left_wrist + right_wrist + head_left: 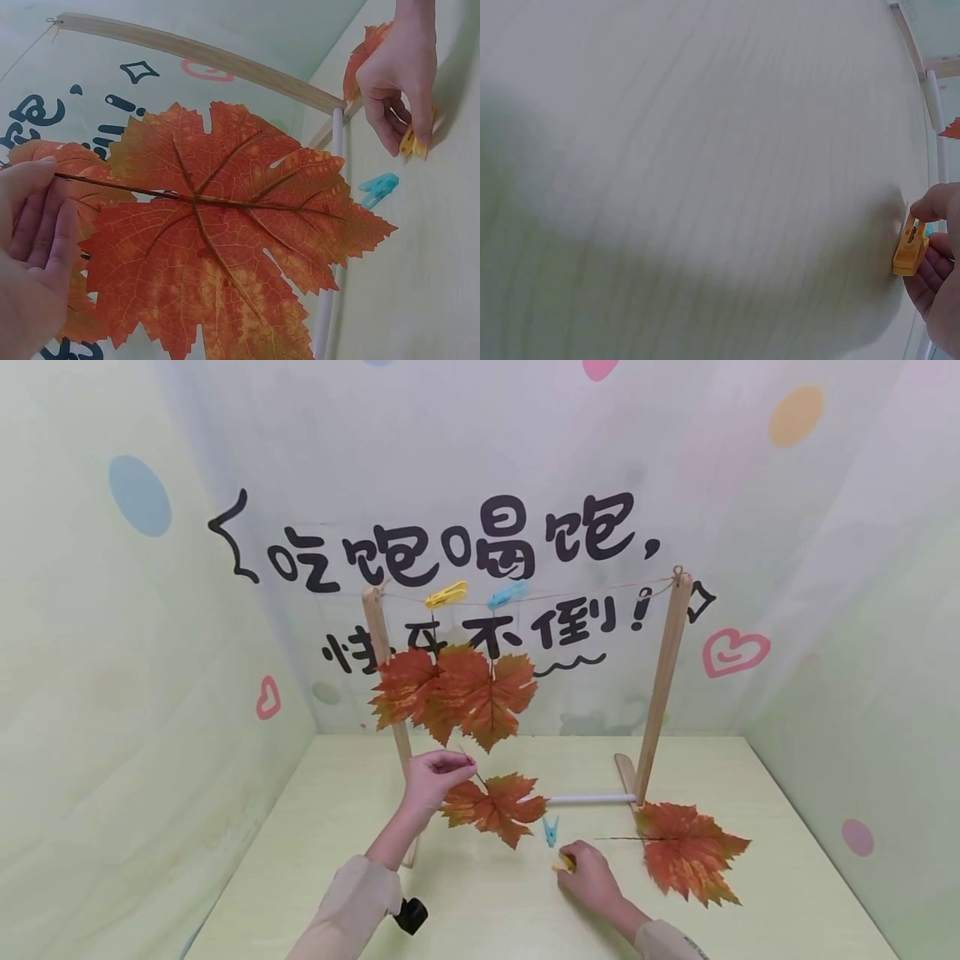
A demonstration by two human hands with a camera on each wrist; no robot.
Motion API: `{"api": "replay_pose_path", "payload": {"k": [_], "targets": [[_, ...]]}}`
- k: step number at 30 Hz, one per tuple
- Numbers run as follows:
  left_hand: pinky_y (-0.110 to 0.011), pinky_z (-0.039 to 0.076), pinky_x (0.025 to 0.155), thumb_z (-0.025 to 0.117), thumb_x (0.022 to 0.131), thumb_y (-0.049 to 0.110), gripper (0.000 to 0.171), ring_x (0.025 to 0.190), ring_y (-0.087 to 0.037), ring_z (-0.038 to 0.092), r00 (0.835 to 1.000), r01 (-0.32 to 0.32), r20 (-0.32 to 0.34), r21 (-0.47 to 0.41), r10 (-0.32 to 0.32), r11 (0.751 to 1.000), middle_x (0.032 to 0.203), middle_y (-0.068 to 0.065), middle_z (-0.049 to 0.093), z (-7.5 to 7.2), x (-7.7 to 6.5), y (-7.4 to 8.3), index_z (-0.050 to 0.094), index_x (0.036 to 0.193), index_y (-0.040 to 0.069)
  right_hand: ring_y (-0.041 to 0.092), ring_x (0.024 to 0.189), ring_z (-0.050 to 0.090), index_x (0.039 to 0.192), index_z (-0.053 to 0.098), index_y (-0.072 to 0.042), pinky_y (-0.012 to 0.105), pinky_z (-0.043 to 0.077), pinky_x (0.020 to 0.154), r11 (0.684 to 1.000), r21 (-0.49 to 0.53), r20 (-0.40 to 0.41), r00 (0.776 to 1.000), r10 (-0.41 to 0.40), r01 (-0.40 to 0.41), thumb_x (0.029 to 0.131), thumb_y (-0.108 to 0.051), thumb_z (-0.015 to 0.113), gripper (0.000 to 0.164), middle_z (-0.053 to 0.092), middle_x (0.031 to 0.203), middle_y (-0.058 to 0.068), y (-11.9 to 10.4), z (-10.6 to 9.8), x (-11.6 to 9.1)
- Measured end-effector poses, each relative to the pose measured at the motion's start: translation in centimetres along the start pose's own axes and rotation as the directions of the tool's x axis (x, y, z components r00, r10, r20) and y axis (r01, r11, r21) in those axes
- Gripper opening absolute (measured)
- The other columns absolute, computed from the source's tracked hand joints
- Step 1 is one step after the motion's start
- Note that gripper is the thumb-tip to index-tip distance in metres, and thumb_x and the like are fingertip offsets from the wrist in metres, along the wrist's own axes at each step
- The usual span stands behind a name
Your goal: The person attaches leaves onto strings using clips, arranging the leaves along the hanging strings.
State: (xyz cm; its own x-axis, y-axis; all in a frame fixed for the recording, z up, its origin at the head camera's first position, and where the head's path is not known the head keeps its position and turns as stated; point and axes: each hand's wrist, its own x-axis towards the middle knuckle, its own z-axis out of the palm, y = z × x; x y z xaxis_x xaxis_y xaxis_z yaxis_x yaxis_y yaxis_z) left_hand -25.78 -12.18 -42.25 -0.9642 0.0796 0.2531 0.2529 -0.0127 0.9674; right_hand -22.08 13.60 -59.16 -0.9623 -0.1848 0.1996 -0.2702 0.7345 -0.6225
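Note:
My left hand (441, 781) pinches the thin stem of a red-orange artificial maple leaf (217, 217), which hangs in front of the wooden frame. Low over the table, my right hand (591, 878) grips a yellow clothespin (910, 251) between thumb and fingers. Just beyond that hand a blue clothespin (551, 832) lies on the table. Another leaf (686, 852) lies to the right with its stem pointing left. On the string above, a yellow clothespin (446, 595) and a blue clothespin (507, 595) hold two overlapping leaves (491, 697) by their stems.
The string (585, 592) runs between a left wooden post (378, 627) and a right wooden post (663, 693). A white rod (592, 799) joins the posts low down. A black object (411, 916) shows by the left sleeve. Printed cloth walls enclose the table (480, 910).

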Motion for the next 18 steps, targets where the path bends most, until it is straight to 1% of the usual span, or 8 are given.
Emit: {"api": "replay_pose_path", "payload": {"k": [2, 5, 10, 16, 18], "targets": [[-0.025, 0.054, 0.069, 0.071, 0.075, 0.001, 0.019, 0.073, -0.014, 0.064, 1.0, 0.003, 0.008, 0.013, -0.003, 1.0, 0.081, -0.004, 0.068, 0.1, 0.1, 0.0, 0.066, 0.091, -0.01, 0.012, 0.071, 0.052, 0.092, 0.066, 0.003, 0.031, 0.048, 0.064, 1.0, -0.003, -0.01, 1.0, -0.003, 0.003, 0.067, -0.004, 0.071, 0.026, 0.06, 0.082, 0.004, 0.0, -0.4, 0.0], [-0.025, 0.054, 0.068, 0.071, 0.076, 0.003, 0.019, 0.073, -0.015, 0.063, 1.0, -0.002, 0.018, 0.039, 0.001, 0.999, 0.082, -0.005, 0.069, 0.4, 0.3, 0.0, 0.067, 0.091, -0.008, 0.011, 0.068, 0.049, 0.092, 0.066, 0.003, 0.028, 0.045, 0.06, 0.999, -0.015, -0.022, 0.999, -0.03, 0.03, 0.066, -0.003, 0.071, 0.027, 0.059, 0.08, 0.003, 0.1, -1.0, 0.0], [-0.025, 0.054, 0.067, 0.072, 0.076, 0.005, 0.019, 0.073, -0.015, 0.063, 0.999, -0.011, 0.042, 0.063, 0.008, 0.998, 0.083, -0.007, 0.069, 0.9, 0.5, 0.4, 0.068, 0.09, -0.007, 0.011, 0.07, 0.051, 0.092, 0.066, 0.004, 0.027, 0.047, 0.062, 0.999, -0.021, -0.034, 0.998, -0.049, 0.048, 0.067, -0.003, 0.074, 0.027, 0.06, 0.081, 0.004, -0.1, -2.2, 0.0], [-0.025, 0.054, 0.066, 0.072, 0.075, 0.006, 0.019, 0.073, -0.015, 0.064, 0.999, -0.01, 0.048, 0.098, 0.005, 0.995, 0.084, -0.01, 0.068, 1.4, 0.8, 0.8, 0.068, 0.09, -0.005, 0.013, 0.069, 0.055, 0.089, 0.065, 0.006, 0.025, 0.049, 0.061, 0.994, 0.023, -0.097, 0.99, -0.104, 0.107, 0.064, 0.003, 0.075, 0.027, 0.06, 0.077, 0.004, -0.4, -3.7, 0.1], [-0.025, 0.054, 0.066, 0.073, 0.075, 0.007, 0.018, 0.072, -0.015, 0.064, 0.999, -0.006, 0.049, 0.115, 0.001, 0.993, 0.084, -0.01, 0.068, 1.6, 0.9, 0.8, 0.069, 0.089, -0.004, 0.015, 0.068, 0.056, 0.089, 0.065, 0.007, 0.026, 0.051, 0.061, 0.99, 0.042, -0.113, 0.985, -0.128, 0.134, 0.063, 0.005, 0.074, 0.028, 0.059, 0.076, 0.004, -0.5, -4.3, 0.1]]}}
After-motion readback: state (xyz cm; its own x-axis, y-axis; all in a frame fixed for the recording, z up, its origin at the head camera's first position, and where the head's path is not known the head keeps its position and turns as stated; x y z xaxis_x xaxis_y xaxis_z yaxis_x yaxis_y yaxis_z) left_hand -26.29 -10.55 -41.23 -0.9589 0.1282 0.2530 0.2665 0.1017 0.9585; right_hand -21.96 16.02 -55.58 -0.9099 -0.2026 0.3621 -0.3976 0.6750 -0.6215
